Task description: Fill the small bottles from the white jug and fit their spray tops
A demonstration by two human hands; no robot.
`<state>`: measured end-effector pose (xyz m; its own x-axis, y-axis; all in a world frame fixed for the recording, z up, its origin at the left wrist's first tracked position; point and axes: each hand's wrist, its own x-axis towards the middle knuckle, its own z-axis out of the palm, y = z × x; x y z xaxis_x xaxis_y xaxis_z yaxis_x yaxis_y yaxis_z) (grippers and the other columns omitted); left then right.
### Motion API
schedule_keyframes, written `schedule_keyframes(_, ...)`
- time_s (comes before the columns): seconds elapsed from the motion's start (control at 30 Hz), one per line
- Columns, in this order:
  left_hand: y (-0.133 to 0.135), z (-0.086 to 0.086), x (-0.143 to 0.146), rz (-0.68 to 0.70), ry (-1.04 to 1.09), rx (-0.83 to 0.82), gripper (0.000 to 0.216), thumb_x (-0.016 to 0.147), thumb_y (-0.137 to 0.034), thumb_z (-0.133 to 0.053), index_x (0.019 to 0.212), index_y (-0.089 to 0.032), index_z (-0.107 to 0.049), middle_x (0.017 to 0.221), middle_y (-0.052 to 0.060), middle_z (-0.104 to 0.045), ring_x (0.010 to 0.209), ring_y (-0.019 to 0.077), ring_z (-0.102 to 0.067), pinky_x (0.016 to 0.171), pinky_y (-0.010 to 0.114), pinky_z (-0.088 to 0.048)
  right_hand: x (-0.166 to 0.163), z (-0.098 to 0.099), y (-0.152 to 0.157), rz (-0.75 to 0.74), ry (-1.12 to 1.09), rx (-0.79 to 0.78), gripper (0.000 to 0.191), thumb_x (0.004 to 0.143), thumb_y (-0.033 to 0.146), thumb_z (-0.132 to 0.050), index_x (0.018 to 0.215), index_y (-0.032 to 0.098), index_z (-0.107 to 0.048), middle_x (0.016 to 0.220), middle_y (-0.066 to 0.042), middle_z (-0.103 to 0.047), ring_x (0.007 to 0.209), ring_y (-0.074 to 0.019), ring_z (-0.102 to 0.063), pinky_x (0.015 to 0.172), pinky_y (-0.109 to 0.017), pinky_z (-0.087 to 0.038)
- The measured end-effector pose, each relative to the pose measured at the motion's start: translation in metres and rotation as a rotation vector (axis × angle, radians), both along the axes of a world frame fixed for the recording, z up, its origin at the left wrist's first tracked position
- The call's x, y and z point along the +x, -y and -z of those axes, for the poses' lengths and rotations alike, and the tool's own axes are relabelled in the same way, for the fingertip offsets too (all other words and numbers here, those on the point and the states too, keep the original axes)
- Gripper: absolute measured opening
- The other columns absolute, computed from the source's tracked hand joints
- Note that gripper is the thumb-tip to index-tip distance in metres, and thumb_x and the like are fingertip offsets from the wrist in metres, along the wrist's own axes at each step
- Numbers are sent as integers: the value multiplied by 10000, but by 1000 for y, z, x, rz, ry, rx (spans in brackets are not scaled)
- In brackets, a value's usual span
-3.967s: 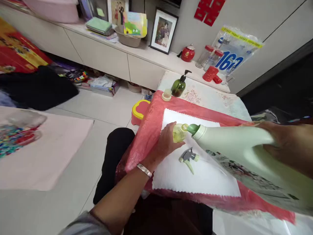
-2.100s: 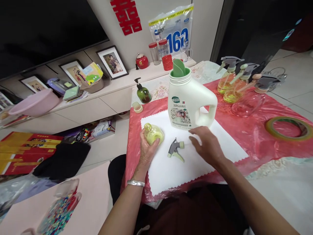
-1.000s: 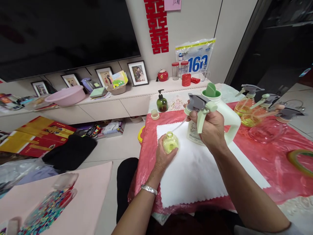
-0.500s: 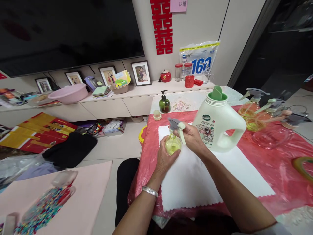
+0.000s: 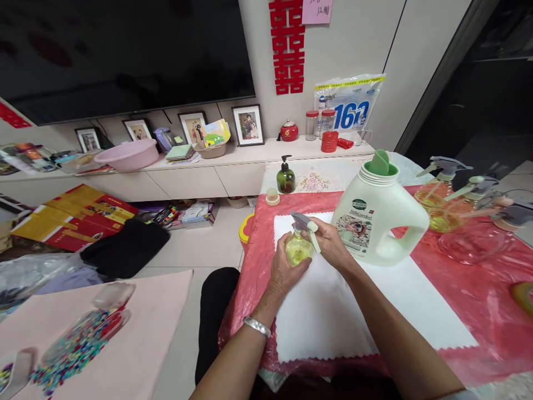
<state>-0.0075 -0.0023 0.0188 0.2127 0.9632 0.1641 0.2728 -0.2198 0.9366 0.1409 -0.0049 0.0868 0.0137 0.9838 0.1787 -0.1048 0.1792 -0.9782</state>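
So the grey-and-green trigger sprayer head (image 5: pixel 307 228) is down on the small round yellow glass bottle (image 5: pixel 297 250) now, not up in the air like a second ago. Right hand (image 5: pixel 328 247) fingers pinch it, left hand (image 5: pixel 285 266) fingers wrap the bottle, on the white cloth (image 5: pixel 353 311) at 9 o'clock from the big white detergent jug (image 5: pixel 377 222).

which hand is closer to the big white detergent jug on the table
The right hand. It sits just left of the detergent jug, gripping the spray head. The left hand is farther left, wrapped around the small yellow bottle.
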Motion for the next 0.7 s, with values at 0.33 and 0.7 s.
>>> schedule_keyframes(0.33,0,1,1,14,47,32,803,691,-332,-789,1395,-219,-419,1426,162,-595,1322,351,-566,1082,527,-457,3,13,-4,-33,0,53,466,775,557,-765,1080,208,-723,1107,-75,-688,1018,-226,-651,913,-352,-534)
schedule_keyframes(0.7,-1,4,2,-14,75,46,815,660,-295,-820,1392,-233,-466,1396,145,-619,1306,355,-580,1092,524,-464,9,30,-9,-65,48,116,419,843,493,-726,1161,220,-716,1179,-71,-685,1075,-223,-640,973,-362,-510)
